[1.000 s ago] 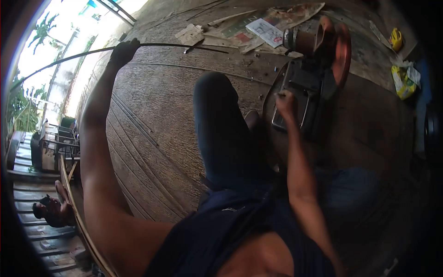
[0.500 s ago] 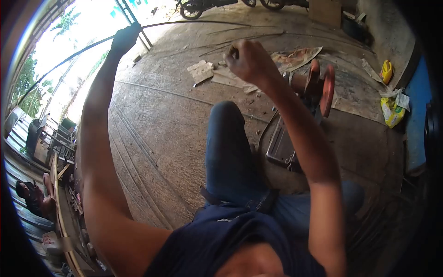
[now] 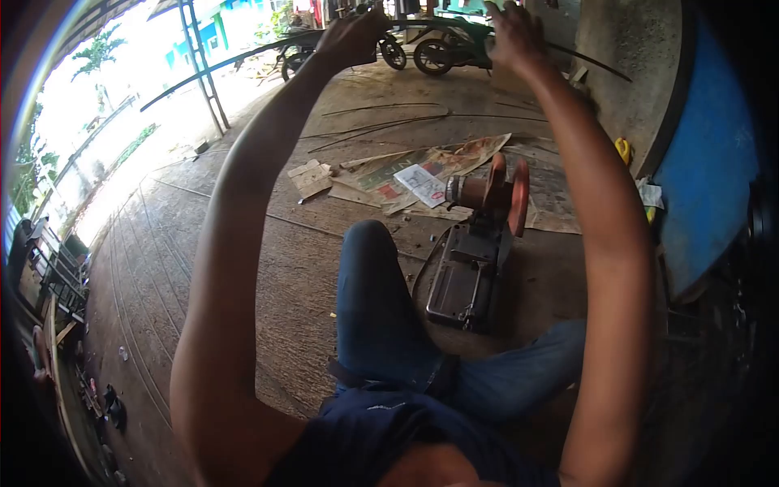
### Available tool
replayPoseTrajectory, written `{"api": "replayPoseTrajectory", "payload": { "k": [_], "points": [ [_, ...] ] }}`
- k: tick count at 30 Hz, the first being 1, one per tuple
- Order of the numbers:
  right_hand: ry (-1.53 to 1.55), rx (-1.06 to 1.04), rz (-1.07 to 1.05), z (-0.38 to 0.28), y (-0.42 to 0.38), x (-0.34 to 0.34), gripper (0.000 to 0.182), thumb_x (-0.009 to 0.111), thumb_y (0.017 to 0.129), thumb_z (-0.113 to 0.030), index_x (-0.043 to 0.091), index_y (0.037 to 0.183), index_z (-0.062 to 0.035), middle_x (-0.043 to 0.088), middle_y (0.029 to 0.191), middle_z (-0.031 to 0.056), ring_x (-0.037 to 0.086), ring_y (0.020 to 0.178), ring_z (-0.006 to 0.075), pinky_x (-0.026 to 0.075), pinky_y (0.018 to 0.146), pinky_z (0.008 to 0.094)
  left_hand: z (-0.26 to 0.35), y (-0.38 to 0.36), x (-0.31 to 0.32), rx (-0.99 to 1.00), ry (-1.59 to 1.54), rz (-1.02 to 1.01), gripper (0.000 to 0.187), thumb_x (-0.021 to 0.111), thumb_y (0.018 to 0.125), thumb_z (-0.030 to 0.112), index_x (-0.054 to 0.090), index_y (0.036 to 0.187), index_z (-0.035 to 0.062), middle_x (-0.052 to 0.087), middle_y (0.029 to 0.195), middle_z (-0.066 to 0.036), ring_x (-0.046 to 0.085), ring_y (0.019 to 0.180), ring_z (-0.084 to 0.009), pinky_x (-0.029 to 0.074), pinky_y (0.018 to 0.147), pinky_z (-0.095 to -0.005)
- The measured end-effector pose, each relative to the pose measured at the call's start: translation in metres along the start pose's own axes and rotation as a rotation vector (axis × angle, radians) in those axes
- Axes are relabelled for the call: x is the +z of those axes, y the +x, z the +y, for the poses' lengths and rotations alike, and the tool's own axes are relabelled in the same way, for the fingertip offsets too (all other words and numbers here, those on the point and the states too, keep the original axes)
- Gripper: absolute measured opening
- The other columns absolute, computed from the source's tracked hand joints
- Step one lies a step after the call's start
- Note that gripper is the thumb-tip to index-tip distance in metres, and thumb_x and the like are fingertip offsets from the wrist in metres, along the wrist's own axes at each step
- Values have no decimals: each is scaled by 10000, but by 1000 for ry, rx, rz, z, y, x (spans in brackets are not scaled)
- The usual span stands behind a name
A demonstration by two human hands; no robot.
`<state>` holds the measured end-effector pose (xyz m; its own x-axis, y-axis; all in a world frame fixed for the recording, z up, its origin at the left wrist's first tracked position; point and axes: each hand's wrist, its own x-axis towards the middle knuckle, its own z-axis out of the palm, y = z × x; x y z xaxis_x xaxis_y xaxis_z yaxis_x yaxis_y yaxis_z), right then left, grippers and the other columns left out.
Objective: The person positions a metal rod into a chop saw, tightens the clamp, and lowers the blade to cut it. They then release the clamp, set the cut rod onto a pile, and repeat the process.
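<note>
A long, thin dark rod (image 3: 235,58) arches across the top of the view. My left hand (image 3: 355,39) is closed around it, left of the middle. On the right, my right hand (image 3: 517,40) is raised at the rod, its fingers pointing up and apart; whether it touches the rod is unclear. Below, on the floor, stands a cut-off machine (image 3: 464,272) with a dark base and a reddish round guard (image 3: 520,197), beside my bent knee (image 3: 369,268).
Cardboard (image 3: 310,179), printed sheets (image 3: 381,174) and a white paper (image 3: 420,185) lie beyond the machine. Several thin rods (image 3: 381,123) are on the floor. Motorbikes (image 3: 445,50) stand at the back. A blue panel (image 3: 706,170) leans at right, machinery parts at left.
The view has swung right and up. My left hand, still on the rod, appears farther right. My right hand has risen to the rod and its fingers have spread from a closed shape.
</note>
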<state>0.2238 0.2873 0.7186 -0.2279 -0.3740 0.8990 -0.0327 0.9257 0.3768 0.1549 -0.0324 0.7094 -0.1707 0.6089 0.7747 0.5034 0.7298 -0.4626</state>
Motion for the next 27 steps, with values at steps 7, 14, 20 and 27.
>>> {"api": "replayPoseTrajectory", "payload": {
  "k": [7, 14, 20, 27],
  "points": [
    [170, 193, -580, 127, -95, -42, 469, 623, 889, -491, 687, 959, -32, 675, 829, 205, 673, 872, 372, 517, 763, 465, 121, 56, 54, 268, -71, 289, 183, 598, 896, 158, 595, 1077, 135, 584, 981, -57, 681, 664, -221, 559, 484, -347],
    [193, 298, -609, 181, -188, -118, 448, 674, 869, -440, 673, 947, 1, 678, 805, 195, 662, 802, 392, 493, 674, 436, 234, 92, 94, 361, -367, 213, 207, 560, 922, 194, 555, 1106, 100, 581, 987, -101, 682, 697, -282, 572, 505, -365],
    [98, 257, -386, 212, -247, -171, 437, 703, 851, -409, 557, 788, -2, 582, 731, 163, 556, 692, 380, 423, 615, 439, 321, 103, 117, 339, -626, 182, 200, 565, 924, 211, 545, 1050, 58, 589, 929, -141, 669, 738, -352, 569, 588, -438],
    [-17, 449, -545, 233, -317, -213, 445, 690, 864, -410, 591, 746, 7, 574, 673, 204, 551, 655, 428, 412, 567, 454, 402, 108, 130, 351, -904, 23, 237, 592, 923, 266, 606, 932, 30, 652, 895, -181, 660, 827, -377, 541, 668, -450]
  ]
}}
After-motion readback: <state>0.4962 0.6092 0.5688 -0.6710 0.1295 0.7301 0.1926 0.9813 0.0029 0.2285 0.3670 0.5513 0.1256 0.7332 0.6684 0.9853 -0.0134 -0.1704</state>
